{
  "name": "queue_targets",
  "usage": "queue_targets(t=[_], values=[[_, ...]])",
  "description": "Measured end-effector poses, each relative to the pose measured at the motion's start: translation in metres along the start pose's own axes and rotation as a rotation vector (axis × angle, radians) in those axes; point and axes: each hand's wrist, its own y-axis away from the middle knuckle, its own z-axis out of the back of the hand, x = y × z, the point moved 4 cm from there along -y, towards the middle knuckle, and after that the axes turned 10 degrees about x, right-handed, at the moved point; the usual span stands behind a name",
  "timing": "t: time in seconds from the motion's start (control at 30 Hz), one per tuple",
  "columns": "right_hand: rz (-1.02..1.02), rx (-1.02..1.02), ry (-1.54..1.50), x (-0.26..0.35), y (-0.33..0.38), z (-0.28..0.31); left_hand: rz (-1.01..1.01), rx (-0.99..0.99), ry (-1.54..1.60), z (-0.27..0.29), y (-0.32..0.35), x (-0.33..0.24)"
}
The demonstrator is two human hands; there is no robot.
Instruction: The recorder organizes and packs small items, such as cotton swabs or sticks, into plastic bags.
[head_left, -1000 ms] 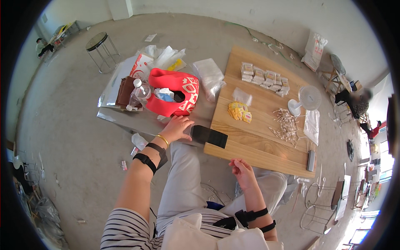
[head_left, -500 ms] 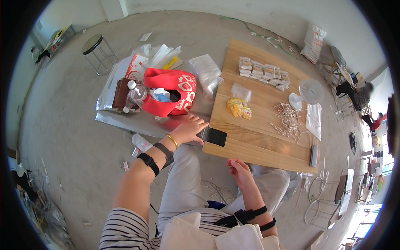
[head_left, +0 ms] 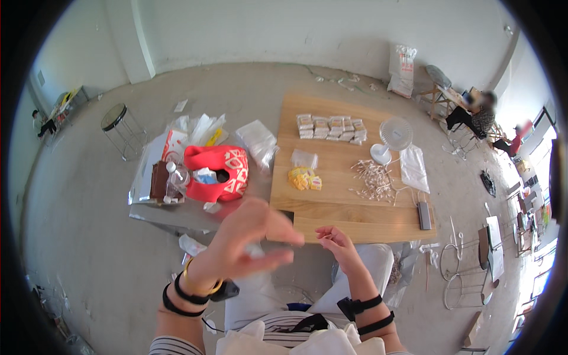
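A thin, pale stick (head_left: pixel 324 238) (too small to identify) is pinched in the right hand (head_left: pixel 338 241) fingers at the desk's (head_left: pixel 349 210) near edge; the blurred left hand (head_left: pixel 248 236) is raised, fingers loosely open.

The left hand (head_left: pixel 248 236) comes out of a bare forearm ringed by a thin gold bangle (head_left: pixel 201 288) and two black straps (head_left: pixel 186 299) — one carries a small black device. The right hand (head_left: pixel 338 241) has two black bands (head_left: pixel 367 313) further up its forearm. Striped black-and-white sleeves (head_left: pixel 174 346) show at the near edge — light grey trousers (head_left: pixel 367 269) cover the legs.
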Motion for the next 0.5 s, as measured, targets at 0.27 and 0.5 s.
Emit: queue_targets(t=[0.27, 0.5], values=[[1.09, 0.47, 0.225, 0.245, 0.162, -0.088, -0.722, -0.01, 0.408, 0.009, 0.012, -0.17], [1.538, 0.846, 0.276, 0.273, 0.238, -0.103, -0.894, 0.286, 0.392, -0.007, 0.005, -0.202]])
